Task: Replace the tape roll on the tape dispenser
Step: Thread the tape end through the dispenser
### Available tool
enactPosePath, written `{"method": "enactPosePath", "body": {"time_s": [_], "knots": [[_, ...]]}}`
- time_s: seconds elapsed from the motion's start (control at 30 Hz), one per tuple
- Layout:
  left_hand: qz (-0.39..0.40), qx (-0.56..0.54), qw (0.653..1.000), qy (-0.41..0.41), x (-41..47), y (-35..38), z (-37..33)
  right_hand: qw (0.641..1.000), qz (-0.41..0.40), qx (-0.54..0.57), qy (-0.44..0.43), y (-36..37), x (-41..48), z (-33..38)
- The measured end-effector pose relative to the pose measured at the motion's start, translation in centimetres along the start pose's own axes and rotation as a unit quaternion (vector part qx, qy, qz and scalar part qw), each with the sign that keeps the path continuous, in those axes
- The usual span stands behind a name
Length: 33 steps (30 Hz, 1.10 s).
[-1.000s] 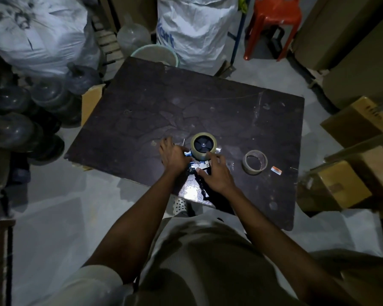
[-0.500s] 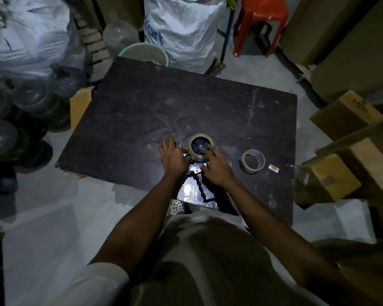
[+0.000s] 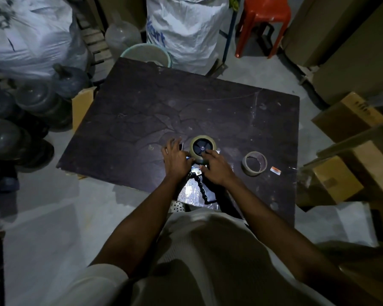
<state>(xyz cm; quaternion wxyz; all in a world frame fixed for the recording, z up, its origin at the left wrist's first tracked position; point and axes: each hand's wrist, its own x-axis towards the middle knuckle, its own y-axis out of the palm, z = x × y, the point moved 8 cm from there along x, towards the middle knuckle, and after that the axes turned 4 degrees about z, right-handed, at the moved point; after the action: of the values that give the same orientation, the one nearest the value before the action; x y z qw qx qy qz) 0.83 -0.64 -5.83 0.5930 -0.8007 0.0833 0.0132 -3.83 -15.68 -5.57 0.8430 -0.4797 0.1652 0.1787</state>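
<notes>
A tape dispenser point(image 3: 200, 186) with a black wavy handle lies on the dark board point(image 3: 155, 111) near its front edge. A tan tape roll point(image 3: 194, 154) sits on its black hub. My left hand point(image 3: 177, 159) grips the dispenser frame at the roll's left side. Fingers of my right hand point(image 3: 215, 166) rest on the roll's near right edge and the hub. A second, nearly used-up tape ring point(image 3: 254, 163) lies flat on the board to the right, apart from both hands.
A small orange-and-white scrap point(image 3: 275, 170) lies right of the ring. Cardboard boxes point(image 3: 349, 168) crowd the right side, water jugs point(image 3: 33, 100) and sacks point(image 3: 27, 29) the left. A bucket point(image 3: 147, 54), a white sack and a red stool point(image 3: 263, 16) stand behind the board.
My right hand has slid up from the dispenser frame onto the roll and hub. The left hand stays on the frame. The camera shifted slightly.
</notes>
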Motion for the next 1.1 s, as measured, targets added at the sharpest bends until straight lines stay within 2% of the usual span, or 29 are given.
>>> {"method": "enactPosePath", "body": {"time_s": [0.2,0.4,0.5,0.57,0.67,0.77,0.93,1.1], "knots": [[-0.047,-0.056,0.997,0.011,-0.8,-0.3,0.2,0.999,0.006,-0.031,-0.010,0.3,0.7,-0.2],[-0.104,-0.110,0.988,-0.019,-1.0,-1.1,0.5,0.999,0.013,-0.047,-0.018,0.4,0.9,0.1],[-0.101,-0.111,0.988,-0.037,-0.9,-1.4,0.5,0.998,0.033,-0.047,-0.035,0.3,0.3,0.5],[-0.087,-0.105,0.990,-0.040,-0.8,-1.4,0.4,0.999,0.037,-0.001,-0.032,0.3,-0.7,0.5],[-0.080,-0.100,0.991,-0.037,-0.8,-1.5,0.4,0.997,-0.033,0.064,0.009,0.1,-2.8,0.0],[-0.097,-0.090,0.991,-0.023,-1.1,-1.8,0.3,0.993,-0.029,0.101,0.052,1.4,-3.4,-0.1],[-0.098,-0.109,0.989,-0.023,-2.0,-1.7,0.2,0.992,-0.028,0.090,0.088,2.1,-2.3,-0.6],[-0.099,-0.119,0.988,-0.016,-2.7,-2.3,-0.4,0.995,-0.030,0.061,0.078,2.5,-1.8,-0.7]]}}
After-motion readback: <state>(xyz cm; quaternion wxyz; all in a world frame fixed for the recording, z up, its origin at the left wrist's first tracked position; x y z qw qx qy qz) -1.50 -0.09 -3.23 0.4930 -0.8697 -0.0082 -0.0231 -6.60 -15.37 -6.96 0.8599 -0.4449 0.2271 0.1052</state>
